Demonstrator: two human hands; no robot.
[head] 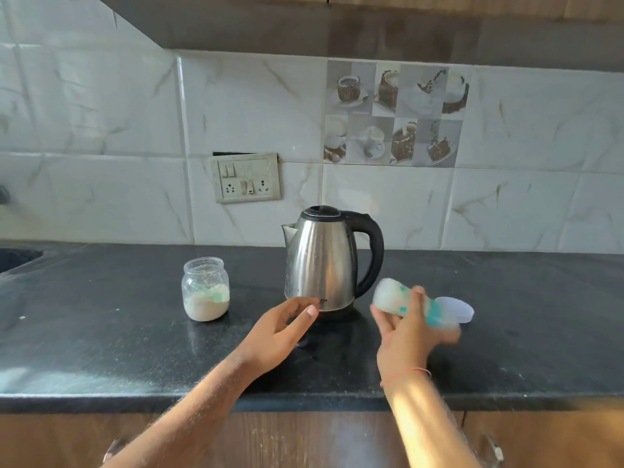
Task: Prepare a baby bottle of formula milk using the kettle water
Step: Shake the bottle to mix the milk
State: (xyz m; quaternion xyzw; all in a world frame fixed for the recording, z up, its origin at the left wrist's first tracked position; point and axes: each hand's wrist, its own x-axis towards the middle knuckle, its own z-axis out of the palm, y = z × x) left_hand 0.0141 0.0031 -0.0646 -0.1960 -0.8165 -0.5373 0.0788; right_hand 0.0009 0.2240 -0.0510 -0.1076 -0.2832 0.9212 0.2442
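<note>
A steel kettle [320, 261] with a black lid and handle stands on the black counter [101, 332]. My right hand [410, 336] grips a baby bottle [391, 297] with teal markings, tilted on its side and motion-blurred, just right of the kettle's base. My left hand [287, 324] hovers over the counter in front of the kettle, fingers loosely curled and holding nothing. An open glass jar [205, 288] with pale formula powder and a green scoop inside sits left of the kettle.
A white round lid [456, 309] lies on the counter behind the bottle. A switch and socket plate [248, 177] is on the tiled wall. A sink edge [17, 258] shows at far left. Cabinet handles sit below the counter edge.
</note>
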